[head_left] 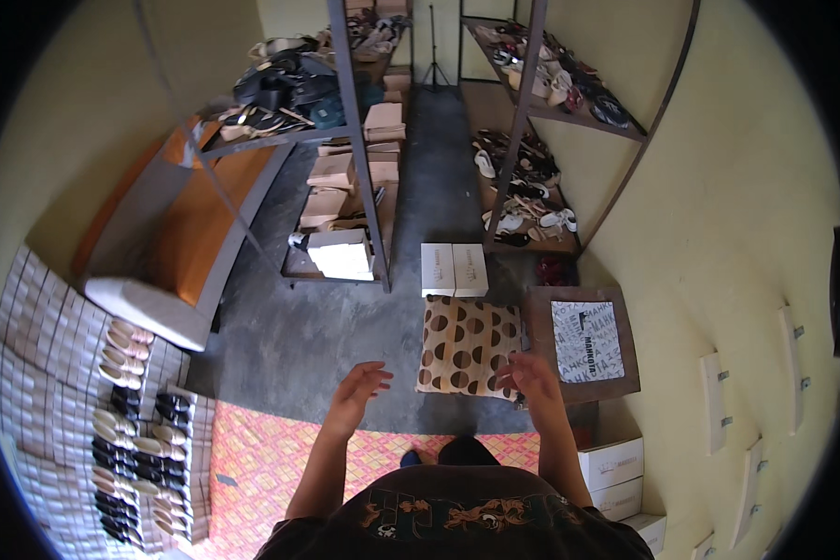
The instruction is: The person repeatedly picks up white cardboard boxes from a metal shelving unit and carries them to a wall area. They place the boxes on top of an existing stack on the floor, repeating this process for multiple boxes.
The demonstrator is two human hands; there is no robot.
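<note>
My left hand [356, 396] is raised over the grey floor with its fingers apart and nothing in it. My right hand [529, 375] is also empty, its fingers spread, in front of the right edge of a tan cushion [448, 347] patterned with brown circles and half circles. Whether the fingers touch the cushion I cannot tell. Just beyond the cushion sits a pair of white cardboard boxes [455, 269] side by side. To the right of the cushion, a brown table [627, 336] bears a printed white and grey sheet or bag [588, 342].
Metal racks with shoes [294, 79] and brown boxes [331, 171] flank an aisle; another shoe rack [532, 201] stands right. An orange and grey sofa [210, 229] is at left. Shoe pairs line a tiled-look display [51, 373]. White boxes [614, 465] are stacked by the right wall.
</note>
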